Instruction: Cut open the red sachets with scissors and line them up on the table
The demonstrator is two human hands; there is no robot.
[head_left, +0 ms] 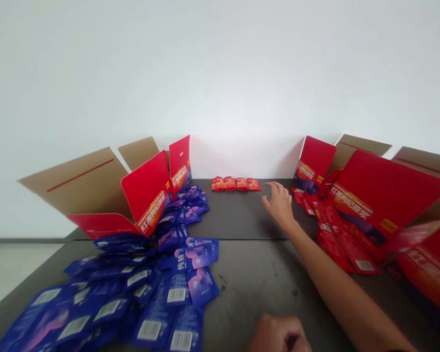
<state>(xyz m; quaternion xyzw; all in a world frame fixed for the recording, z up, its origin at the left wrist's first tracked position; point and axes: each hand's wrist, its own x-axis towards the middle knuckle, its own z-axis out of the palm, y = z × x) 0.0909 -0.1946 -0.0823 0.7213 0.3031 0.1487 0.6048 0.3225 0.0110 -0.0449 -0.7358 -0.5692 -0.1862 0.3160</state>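
My right hand (279, 203) reaches over the far part of the dark table, open, with thumb and fingers apart and nothing between them. Just left of its fingertips lies a row of small red-orange sachets (230, 184), apart from the hand. At the bottom edge, my left hand (278, 335) is curled into a loose fist, slightly blurred and partly cut off; no object shows in it. A heap of blue-purple pouches (179, 286) with white barcode labels spreads along the left. To the right of my right forearm, flat red packets (337, 234) lie in an overlapping pile.
An open red cardboard box (146, 190) with raised flaps stands on the left behind the blue pouches. More open red boxes (385, 190) stand on the right beside the red packets. The dark table (242, 274) has a seam across it and meets a white wall (242, 88).
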